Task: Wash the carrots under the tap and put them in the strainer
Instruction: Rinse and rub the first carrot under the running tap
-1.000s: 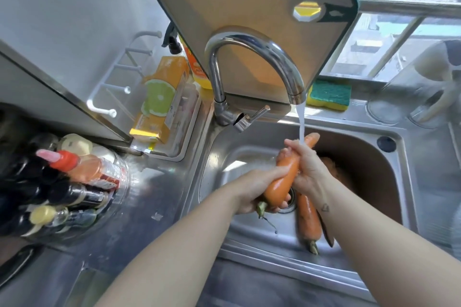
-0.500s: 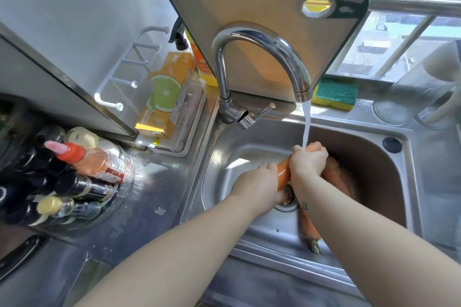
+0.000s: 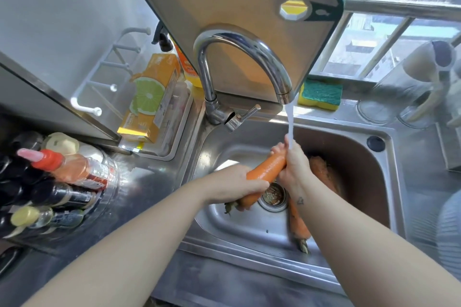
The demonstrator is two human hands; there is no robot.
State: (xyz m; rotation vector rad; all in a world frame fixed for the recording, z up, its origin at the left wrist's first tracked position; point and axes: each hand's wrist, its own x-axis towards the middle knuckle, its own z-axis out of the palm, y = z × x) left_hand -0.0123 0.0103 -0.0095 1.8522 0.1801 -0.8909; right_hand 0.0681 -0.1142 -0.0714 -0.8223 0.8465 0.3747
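**One carrot under the stream, two more waiting in the sink**

I hold the carrot in both hands over the drain, tilted, with its thin end up toward the water and its leafy stub down at the left. My left hand is wrapped around the thick lower part, the fingers curled together underneath it. My right hand closes around the upper end, fingers pressed together around the tip, and the water stream from the tap lands exactly on this hand and the tip. I think this grip is for rubbing: one hand fixes the carrot, the other slides along it while the water runs down its length.

A second carrot lies on the sink floor, partly hidden under my right forearm, with its stub pointing toward me. A third carrot rests deeper at the right side, in the shadow. They lie near the drain, so I judge they are still to be washed, or at least not yet moved.

I cannot see a strainer with certainty; a ribbed grey object at the right edge may be it, but I cannot tell. Behind the tap a cutting board leans on the window, and a sponge lies beside it.
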